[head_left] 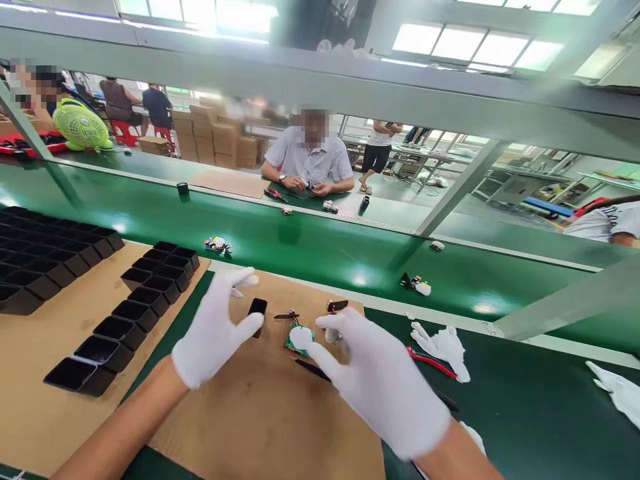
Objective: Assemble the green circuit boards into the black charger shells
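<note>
Both my hands wear white gloves above a brown cardboard sheet (260,413). My left hand (215,330) is open with fingers spread, just left of a small black case (257,310) lying on the sheet. My right hand (370,380) curls its fingers over a green circuit board (300,340) with red and black wires; whether it grips the board I cannot make out. Black tweezers (310,367) lie under the right hand's fingers.
Rows of black plastic cases (125,310) lie on cardboard at left. Red-handled cutters (430,362) and a spare white glove (445,347) lie at right. A green conveyor belt (320,250) carries small parts. A seated person (310,163) works opposite.
</note>
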Motion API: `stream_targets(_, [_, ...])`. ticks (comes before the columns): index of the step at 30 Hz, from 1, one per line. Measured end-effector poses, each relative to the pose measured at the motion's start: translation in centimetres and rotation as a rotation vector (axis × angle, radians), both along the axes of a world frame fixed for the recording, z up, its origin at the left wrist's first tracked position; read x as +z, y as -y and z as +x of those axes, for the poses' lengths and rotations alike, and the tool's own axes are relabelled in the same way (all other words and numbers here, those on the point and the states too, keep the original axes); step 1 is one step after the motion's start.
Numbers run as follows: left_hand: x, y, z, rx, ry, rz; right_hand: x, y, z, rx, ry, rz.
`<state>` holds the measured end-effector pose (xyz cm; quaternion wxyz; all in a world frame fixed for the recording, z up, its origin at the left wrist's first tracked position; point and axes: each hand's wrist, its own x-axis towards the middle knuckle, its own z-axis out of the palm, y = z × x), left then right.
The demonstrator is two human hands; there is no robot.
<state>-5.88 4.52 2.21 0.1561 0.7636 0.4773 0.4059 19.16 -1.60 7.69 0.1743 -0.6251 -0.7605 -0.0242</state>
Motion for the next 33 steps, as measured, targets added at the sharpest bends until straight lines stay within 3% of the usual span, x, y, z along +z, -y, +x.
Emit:
stream_targets(4, [-2.7,-2.8,1.3,-0.176,0.031,-0.262,-2.5,-2.6,-0.9,0.027,0.174,-0.203])
stream_targets(8, [-4.4,-3.1,1.2,-0.191,-0.032,-0.315,-3.7,-3.7,0.1,0.144,0.134,-0.272])
stream_targets(11, [-4.3,-2.6,1.1,-0.200,-0.087,-0.290,-3.7,-3.1,1.1,0.199,0.039,-0.257])
stream_targets(16, [-3.5,-2.4,1.4,-0.169,-0.102,-0.294,-4.4,-3.0,0.1,0.046,0.058,-0.267])
stream_targets(19, [-2.5,-2.0,1.2,-0.106,-0.037,-0.327,-4.9,-3.8,-0.5,0.023,-0.063,-0.263])
stream_targets(22, [-1.0,-0.9,1.5,-0.093,0.103,-0.343,-4.5,-3.8,0.0,-0.003,-0.286,-0.282])
stream_targets(25, [0.2,1.0,3.1,-0.260,0.338,-0.446,-3.9,-2.4,1.1,0.060,-0.958,-0.429])
stream_targets(27, [0.6,2.3,5.0,-0.409,0.590,-0.607,-3.9,-1.3,1.8,0.076,-1.285,-0.448])
stream_targets(30, [0.3,3.8,8.3,-0.616,1.025,-0.830,-4.3,-0.6,2.4,0.017,-1.305,-0.393])
stream_targets(33, [-1.0,4.3,10.5,-0.685,1.240,-0.851,-4.8,-0.7,2.4,-0.035,-1.152,-0.315])
